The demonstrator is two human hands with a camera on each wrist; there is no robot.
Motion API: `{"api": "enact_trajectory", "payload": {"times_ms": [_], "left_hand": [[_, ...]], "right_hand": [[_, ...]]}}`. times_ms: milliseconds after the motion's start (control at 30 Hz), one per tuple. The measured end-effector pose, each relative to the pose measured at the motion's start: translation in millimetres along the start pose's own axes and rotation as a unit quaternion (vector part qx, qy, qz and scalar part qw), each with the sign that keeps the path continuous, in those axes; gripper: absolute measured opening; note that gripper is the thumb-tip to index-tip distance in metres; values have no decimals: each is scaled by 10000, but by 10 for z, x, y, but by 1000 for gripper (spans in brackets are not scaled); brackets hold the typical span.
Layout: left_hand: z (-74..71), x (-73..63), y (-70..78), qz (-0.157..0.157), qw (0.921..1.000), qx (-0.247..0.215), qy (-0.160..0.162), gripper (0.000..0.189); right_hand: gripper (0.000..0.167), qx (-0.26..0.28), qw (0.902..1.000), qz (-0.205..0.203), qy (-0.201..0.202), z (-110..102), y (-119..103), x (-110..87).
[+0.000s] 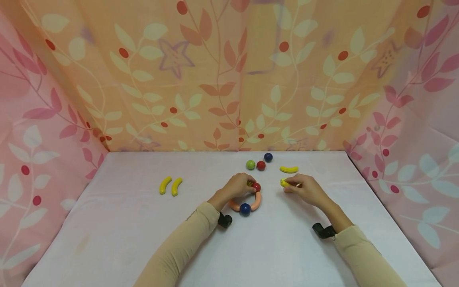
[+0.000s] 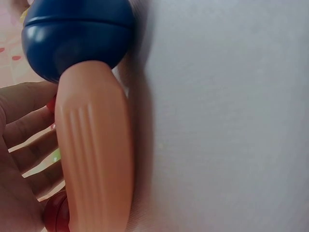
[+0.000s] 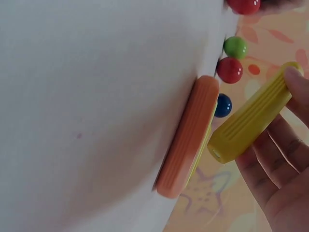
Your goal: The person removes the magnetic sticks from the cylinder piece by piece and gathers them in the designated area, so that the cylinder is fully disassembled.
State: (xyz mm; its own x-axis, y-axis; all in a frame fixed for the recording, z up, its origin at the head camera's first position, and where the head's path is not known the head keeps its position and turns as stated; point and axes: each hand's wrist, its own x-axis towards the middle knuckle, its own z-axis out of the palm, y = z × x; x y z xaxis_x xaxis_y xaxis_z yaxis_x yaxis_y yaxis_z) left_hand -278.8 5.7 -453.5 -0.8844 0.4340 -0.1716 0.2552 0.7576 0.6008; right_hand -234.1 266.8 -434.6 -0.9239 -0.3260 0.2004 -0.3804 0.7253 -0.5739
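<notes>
My left hand (image 1: 239, 184) grips a red ball (image 1: 256, 186) on the far right of a part-ring of toy pieces. This ring has peach curved bars (image 1: 256, 202) joined to a dark blue ball (image 1: 245, 209) in front. In the left wrist view, another red ball (image 2: 58, 212) shows below the fingers; the hand hides the ring's far side. My right hand (image 1: 307, 190) pinches a yellow curved bar (image 3: 253, 116) near one end, raised above the table. Beneath and beside it lies a separate peach bar (image 3: 188, 140).
Two yellow curved bars (image 1: 165, 185) lie at the left, and one more yellow bar (image 1: 289, 169) at the back right. Loose green (image 1: 250, 164), red (image 1: 261, 165) and blue (image 1: 268, 157) balls sit near the table's back edge. Patterned cloth (image 1: 222, 79) surrounds the white table (image 1: 118, 239).
</notes>
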Motion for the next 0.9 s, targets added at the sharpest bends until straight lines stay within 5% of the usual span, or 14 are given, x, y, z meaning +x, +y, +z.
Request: {"api": "enact_trajectory", "payload": {"times_ms": [900], "left_hand": [[-4, -30, 18, 10, 10000, -12, -4, 32]], "right_hand": [[24, -1301, 9824, 608, -1192, -106, 122, -153]]}}
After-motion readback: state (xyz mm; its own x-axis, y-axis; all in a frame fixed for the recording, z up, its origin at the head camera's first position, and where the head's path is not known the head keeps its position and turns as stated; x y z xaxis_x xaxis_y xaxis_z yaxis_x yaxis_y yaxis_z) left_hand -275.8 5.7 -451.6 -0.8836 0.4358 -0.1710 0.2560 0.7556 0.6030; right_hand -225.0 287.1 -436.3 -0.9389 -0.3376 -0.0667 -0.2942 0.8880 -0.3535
